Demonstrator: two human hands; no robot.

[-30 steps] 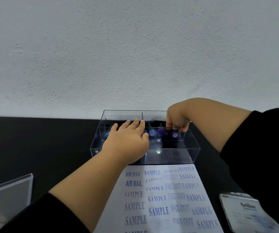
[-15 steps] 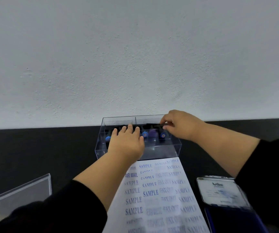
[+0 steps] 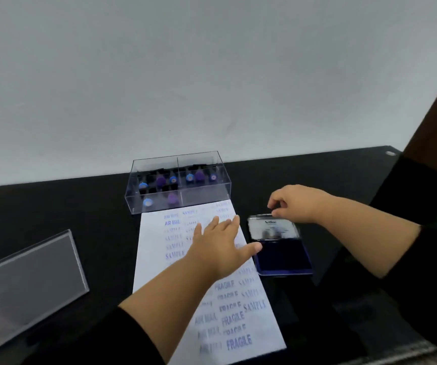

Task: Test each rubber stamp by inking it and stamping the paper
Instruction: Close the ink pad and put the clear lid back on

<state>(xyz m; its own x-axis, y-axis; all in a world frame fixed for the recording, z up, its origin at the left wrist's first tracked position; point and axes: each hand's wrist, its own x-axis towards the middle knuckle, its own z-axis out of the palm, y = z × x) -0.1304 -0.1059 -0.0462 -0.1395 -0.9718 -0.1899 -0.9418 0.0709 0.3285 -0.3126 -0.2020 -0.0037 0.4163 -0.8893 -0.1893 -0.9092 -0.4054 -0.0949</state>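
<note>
Left hand [image 3: 218,250] flat, fingers spread, pinning paper [image 3: 206,280] against shifting; right hand [image 3: 297,204] pinching ink pad lid [image 3: 272,229] rim beneath fingertips, likely closing it.

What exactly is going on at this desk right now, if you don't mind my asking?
A person is testing rubber stamps. The left hand lies flat on the paper, already covered with blue SAMPLE, AIR MAIL and FRAGILE prints. The right hand pinches the top edge of the open ink pad's lid. The stamps all sit in the clear box, whose lid lies off to the left.
</note>
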